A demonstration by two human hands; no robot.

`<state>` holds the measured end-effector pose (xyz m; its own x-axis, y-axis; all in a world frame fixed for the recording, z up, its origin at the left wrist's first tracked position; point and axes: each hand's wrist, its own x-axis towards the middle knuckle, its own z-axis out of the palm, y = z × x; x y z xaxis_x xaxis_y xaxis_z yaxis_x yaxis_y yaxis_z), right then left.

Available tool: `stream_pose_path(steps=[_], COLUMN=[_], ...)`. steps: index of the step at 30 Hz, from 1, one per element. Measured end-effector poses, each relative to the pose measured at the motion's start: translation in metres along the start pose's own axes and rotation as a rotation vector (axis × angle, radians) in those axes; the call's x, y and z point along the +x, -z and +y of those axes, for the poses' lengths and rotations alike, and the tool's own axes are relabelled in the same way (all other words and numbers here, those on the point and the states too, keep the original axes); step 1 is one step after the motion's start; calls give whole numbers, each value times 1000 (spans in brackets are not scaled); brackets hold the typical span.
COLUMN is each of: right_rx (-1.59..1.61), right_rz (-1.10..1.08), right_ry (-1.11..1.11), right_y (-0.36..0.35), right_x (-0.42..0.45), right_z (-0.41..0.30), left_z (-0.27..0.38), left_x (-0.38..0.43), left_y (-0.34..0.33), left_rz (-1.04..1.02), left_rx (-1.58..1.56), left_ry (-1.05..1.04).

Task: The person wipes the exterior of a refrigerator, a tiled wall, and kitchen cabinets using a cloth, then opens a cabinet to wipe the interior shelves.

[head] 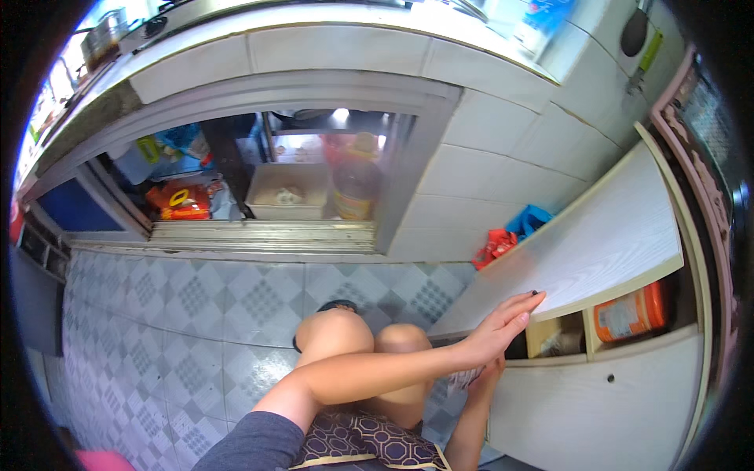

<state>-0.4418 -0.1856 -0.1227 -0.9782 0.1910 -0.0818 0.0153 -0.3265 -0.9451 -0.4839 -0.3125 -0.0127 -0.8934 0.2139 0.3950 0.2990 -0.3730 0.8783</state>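
My left hand [500, 329] reaches across my knees and rests on the white wood-grain cabinet door [607, 229], which stands ajar at the right. Its fingers are stretched out on the door's face, by a small dark knob [534, 292]. Lower down, my right hand [488, 377], partly hidden behind the left, holds a pale crinkled item [462, 381] beside my knee; I cannot tell what it is. Behind the door, an orange container [629, 313] bearing a label stands in a cabinet compartment, to the right of a divider [589, 332]. A second white door [589, 406] below is closed.
Ahead, an open-fronted cupboard [268, 235] under the counter holds a white bin [288, 191], a large plastic bottle [355, 185] and orange packets [182, 197]. Red [495, 247] and blue [528, 221] bags lie by the tiled wall. Patterned tiles [177, 353] cover the floor.
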Motion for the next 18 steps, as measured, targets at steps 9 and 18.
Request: stream_pose_path(steps=[9, 18], right_rx=[-330, -1384], right_rz=[272, 491], right_ry=[291, 1340], right_y=[39, 10], right_x=[-59, -17], right_z=[-73, -268], left_z=[-41, -65], left_x=[26, 63], left_y=[-60, -125], left_rz=[-308, -444], left_rx=[-299, -680], left_ry=[230, 554])
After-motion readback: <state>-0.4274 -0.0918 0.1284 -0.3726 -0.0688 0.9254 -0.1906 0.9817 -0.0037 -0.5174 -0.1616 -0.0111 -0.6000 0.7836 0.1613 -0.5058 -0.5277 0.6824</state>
